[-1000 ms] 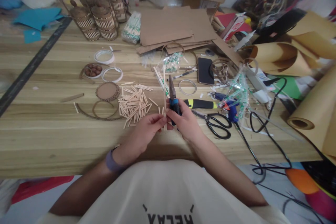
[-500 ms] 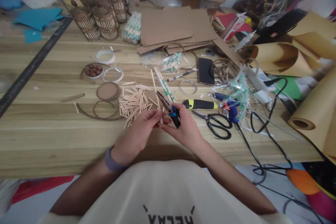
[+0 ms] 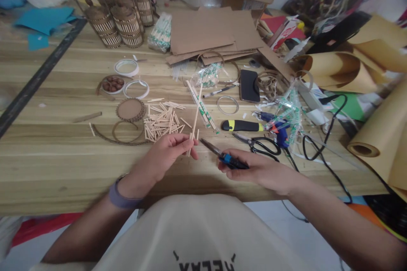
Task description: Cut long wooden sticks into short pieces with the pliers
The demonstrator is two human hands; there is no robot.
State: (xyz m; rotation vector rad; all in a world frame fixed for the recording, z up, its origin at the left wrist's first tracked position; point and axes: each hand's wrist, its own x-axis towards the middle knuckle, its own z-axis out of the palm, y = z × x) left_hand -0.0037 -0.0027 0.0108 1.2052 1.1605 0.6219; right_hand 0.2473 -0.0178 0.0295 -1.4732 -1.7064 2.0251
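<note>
My left hand pinches a long thin wooden chopstick between thumb and fingers, its far end pointing up and away. A shorter stick piece shows beside it at the fingertips. My right hand, to the right, is wrapped round pliers with dark jaws and blue-and-black handles. The jaw tips point left toward the chopstick and are apart from it. A pile of short cut stick pieces lies just beyond my left hand. Wrapped chopsticks in green-printed paper lie behind the held one.
Right of the pliers lie a black-and-yellow utility knife, black-handled scissors and a blue glue gun with its cable. Tape rolls, a round cardboard piece and a phone lie farther back. Stick-covered lanterns stand at the back left.
My right hand has drawn the pliers away to the right and turned them to point left. The chopstick in my left hand has swung from leaning left to leaning right.
</note>
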